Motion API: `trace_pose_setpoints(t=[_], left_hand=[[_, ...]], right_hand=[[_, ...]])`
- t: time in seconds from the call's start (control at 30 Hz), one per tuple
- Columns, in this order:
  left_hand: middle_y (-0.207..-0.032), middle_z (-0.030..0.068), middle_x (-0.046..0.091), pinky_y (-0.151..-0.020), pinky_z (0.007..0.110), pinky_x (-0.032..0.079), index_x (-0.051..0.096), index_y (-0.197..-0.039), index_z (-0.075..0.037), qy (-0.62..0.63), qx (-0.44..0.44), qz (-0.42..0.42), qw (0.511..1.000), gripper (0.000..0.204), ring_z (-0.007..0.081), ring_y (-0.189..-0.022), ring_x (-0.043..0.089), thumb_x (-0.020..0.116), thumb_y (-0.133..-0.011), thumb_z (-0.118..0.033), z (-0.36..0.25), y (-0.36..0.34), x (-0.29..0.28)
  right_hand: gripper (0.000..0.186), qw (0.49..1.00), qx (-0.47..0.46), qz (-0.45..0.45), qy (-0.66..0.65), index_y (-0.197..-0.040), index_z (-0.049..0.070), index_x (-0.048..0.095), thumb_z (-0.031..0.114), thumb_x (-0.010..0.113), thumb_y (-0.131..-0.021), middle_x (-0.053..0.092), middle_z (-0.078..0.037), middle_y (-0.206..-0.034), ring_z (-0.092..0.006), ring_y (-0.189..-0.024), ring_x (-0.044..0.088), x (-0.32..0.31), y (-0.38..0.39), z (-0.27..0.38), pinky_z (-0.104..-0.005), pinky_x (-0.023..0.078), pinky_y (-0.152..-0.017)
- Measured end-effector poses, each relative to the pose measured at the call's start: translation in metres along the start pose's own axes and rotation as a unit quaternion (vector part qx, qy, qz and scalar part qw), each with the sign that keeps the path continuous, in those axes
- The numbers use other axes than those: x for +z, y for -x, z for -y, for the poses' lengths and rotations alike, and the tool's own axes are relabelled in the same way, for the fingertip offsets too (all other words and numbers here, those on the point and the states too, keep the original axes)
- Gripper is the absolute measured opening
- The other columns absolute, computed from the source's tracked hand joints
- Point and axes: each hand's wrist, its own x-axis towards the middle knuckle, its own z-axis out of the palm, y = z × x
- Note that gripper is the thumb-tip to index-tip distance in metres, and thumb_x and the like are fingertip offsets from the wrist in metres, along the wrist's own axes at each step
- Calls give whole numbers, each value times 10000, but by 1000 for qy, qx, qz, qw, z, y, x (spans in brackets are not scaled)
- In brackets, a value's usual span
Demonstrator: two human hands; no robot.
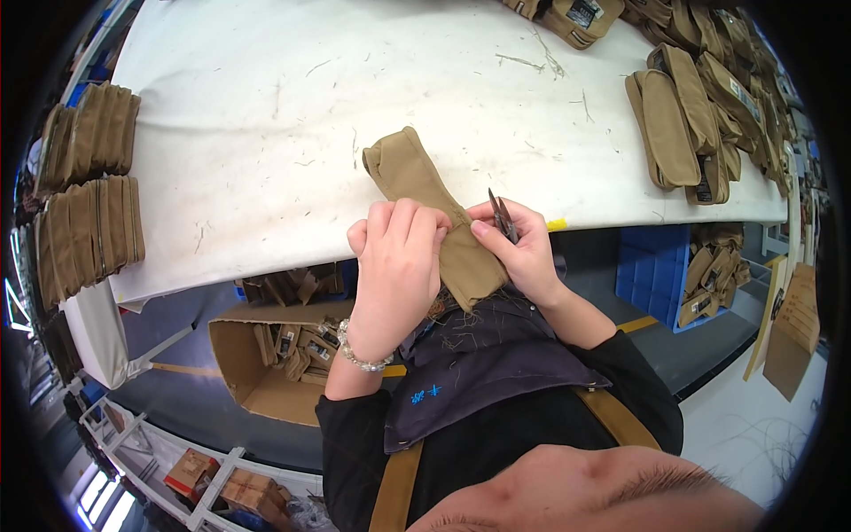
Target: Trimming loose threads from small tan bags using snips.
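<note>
A long tan fabric pouch (417, 173) lies slantwise over the table's near edge, its lower end hanging above my lap with loose threads at its tip. My left hand (397, 244), a beaded bracelet on its wrist, is closed, its fingertips pinched at the pouch's seam near the middle. Whether a thread is between those fingertips is too small to tell. Dark thread snips (503, 217) rest in my right hand (529, 253), blades pointing up and away from the pouch. The right thumb presses on the pouch's right edge.
Thread scraps litter the white table (266, 133). Stacked tan pouches (93, 230) stand at the left, and more pouches (665, 129) pile up at the right. Below the table are a cardboard box (257, 390) and a blue crate (651, 266), both holding tan pieces.
</note>
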Motion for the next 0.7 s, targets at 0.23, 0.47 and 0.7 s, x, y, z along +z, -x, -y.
trace_pose_setpoints(t=[0.23, 0.47, 0.7], left_hand=[[-821, 15, 555, -770, 336, 298, 603, -934, -83, 129, -66, 5, 989, 253, 195, -820, 518, 753, -734, -121, 1, -1, 2], [-785, -8, 565, -760, 330, 295, 619, -840, -94, 140, -72, -40, 987, 141, 181, -794, 513, 735, -760, -93, 5, 2, 15], [-793, -1, 565, -761, 335, 289, 608, -826, -95, 155, -63, -45, 985, 112, 187, -799, 506, 706, -778, -68, 6, 4, 20]], right_hand=[[209, 1000, 8, 14, -22, -1070, -31, 648, 111, 609, -922, 594, 31, -808, -13, -724, 492, 0, 3, 1, -173, 400, -665], [241, 999, -3, 26, -24, -1081, -20, 652, 67, 683, -858, 534, 72, -780, 16, -645, 420, -1, 6, -3, -157, 340, -590], [243, 1000, -5, 21, 5, -1081, -14, 654, 50, 686, -848, 517, 79, -776, 35, -589, 366, 1, 9, -1, -147, 288, -536]])
